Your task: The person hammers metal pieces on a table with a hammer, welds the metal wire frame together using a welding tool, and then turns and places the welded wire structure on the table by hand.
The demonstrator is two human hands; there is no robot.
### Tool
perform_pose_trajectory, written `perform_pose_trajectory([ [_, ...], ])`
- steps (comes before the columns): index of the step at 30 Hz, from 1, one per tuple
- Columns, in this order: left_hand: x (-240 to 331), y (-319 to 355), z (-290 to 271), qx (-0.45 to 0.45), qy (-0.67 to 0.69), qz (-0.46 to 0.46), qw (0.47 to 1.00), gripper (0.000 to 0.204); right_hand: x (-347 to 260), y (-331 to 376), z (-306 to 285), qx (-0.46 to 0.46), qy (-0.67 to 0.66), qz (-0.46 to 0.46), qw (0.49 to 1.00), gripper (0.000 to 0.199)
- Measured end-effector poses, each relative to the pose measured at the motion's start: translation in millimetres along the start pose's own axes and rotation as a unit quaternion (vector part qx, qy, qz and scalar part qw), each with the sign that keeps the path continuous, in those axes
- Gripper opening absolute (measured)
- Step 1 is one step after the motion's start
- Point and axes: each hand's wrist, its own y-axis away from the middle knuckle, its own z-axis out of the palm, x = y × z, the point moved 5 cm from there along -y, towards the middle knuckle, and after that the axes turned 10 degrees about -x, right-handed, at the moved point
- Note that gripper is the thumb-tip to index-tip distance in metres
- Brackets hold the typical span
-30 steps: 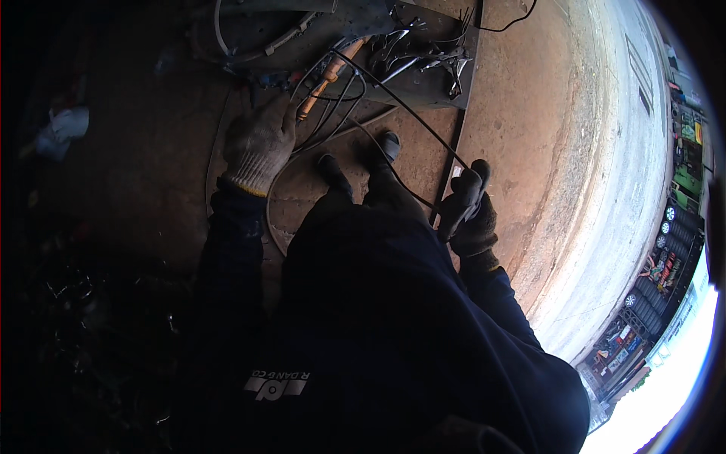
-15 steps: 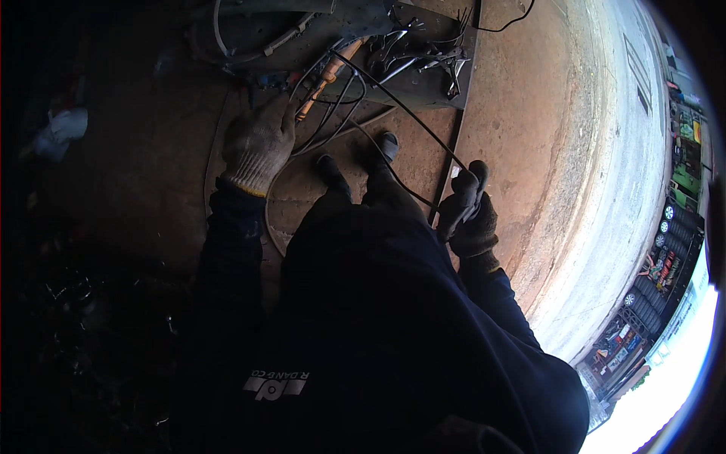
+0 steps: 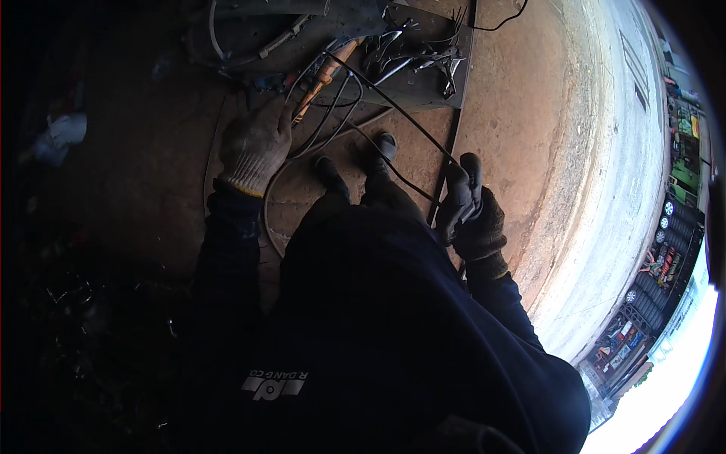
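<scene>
My right hand [image 3: 470, 208], in a dark-coated knit glove, is closed on a black cable [image 3: 401, 110]. Two strands of it stretch from the hand toward a loose coil at upper middle. My left hand [image 3: 253, 144], in a pale knit glove with a yellow cuff edge, is beside that coil with its fingers curled; what they grip is hidden. Close by its thumb side slants an orange tool [image 3: 327, 76] with a long body, its lower end near the glove. Cable loops pass around and below the tool.
A dark bench or plate [image 3: 423, 87] ahead bears several metal parts [image 3: 446, 60]. A grey hose [image 3: 268, 219] curves over the brown floor near my shoes [image 3: 386, 144]. White crumpled material [image 3: 64, 132] lies at left. At right runs a pale road [image 3: 605, 189], with stacked tyres [image 3: 677, 227] beyond.
My right hand has turned slightly and risen a little, still on the cable. My left hand has shifted slightly left; the orange tool and coil have shifted a little too.
</scene>
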Motion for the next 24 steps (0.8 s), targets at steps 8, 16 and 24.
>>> perform_pose_trajectory([
  [8, 2, 7, 5, 0.093, -0.037, 0.02, 0.995, 0.012, 55, -19, 7, 0.119, -0.507, -0.07, 0.851, 0.044],
  [16, 7, 1, -6, 0.049, -0.012, 0.012, 0.999, 0.017, 90, -23, 16, 0.079, -0.241, -0.092, 0.963, 0.048],
  [24, 5, 0, -2, -0.09, 0.002, -0.075, 0.993, 0.022, 97, -15, 30, 0.062, -0.131, -0.085, 0.986, 0.046],
])
